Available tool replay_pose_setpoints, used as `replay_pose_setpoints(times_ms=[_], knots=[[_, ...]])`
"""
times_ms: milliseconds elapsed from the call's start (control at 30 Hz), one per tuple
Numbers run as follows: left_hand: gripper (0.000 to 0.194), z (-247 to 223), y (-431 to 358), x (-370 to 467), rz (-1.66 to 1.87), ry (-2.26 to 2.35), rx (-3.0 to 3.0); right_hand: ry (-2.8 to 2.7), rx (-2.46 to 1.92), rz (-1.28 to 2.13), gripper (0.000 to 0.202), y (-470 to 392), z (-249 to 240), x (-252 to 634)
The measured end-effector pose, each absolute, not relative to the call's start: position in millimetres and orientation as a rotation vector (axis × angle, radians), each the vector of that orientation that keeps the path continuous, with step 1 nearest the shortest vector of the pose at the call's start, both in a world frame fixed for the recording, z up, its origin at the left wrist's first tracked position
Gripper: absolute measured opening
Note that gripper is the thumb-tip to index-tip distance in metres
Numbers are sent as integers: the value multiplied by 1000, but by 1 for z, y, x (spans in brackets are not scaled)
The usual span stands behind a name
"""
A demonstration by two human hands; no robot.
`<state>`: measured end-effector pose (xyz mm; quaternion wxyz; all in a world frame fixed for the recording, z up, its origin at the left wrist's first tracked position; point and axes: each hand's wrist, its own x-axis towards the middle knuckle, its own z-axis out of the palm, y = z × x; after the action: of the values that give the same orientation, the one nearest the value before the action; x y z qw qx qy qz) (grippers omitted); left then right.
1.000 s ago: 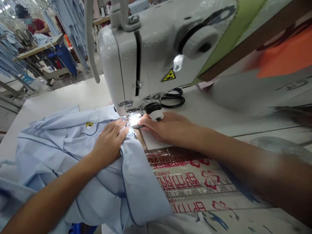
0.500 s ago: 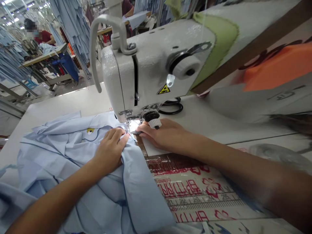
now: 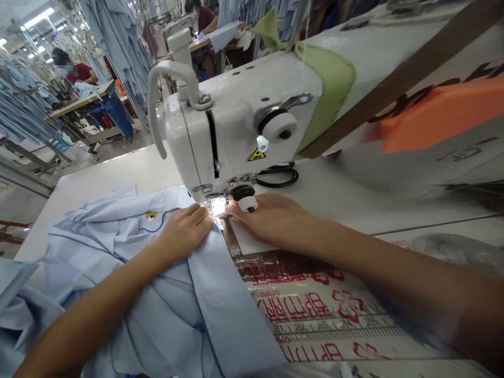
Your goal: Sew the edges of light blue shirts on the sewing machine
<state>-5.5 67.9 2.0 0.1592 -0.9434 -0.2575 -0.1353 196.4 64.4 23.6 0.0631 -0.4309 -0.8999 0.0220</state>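
Note:
A light blue garment (image 3: 157,310) with darker blue piping and a small yellow-and-white motif (image 3: 151,216) lies under the needle area of a white sewing machine (image 3: 236,126). My left hand (image 3: 187,228) is closed, its fingers pinching the fabric just left of the lit needle. On the other side, my right hand (image 3: 268,215) rests by the needle plate with its fingers pressed together. A white knob (image 3: 248,203) partly covers those fingers, and what they hold cannot be made out.
Black scissors handles (image 3: 277,176) lie behind the machine head. A ruler (image 3: 323,328) under printed clear film lies along the front of the white table (image 3: 102,168). Blue garments (image 3: 118,47) hang behind, where two people (image 3: 81,73) work at other machines.
My left hand has shifted slightly right, toward the needle, and its fingers are more curled. The garment has shifted with it. My right hand stays nearly in place. The camera view has tilted slightly.

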Motion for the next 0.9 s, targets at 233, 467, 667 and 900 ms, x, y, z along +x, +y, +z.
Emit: replay_pose_setpoints(times_ms=[233, 467, 667, 900], knots=[[16, 2, 67, -8, -558, -760, -2747, -2870, -1379, -6, 25, 66, 25, 196], [14, -1, 74, -12, -660, -1115, -2668, -2902, -1408, -17, 25, 61, 31, 193], [14, -7, 76, -16, -629, -1148, -2670, -2844, -1380, -80, 26, 61, 22, 198], [21, 7, 65, -13, -459, -732, -2867, -2769, -1166, 22, 33, 59, 11, 209]])
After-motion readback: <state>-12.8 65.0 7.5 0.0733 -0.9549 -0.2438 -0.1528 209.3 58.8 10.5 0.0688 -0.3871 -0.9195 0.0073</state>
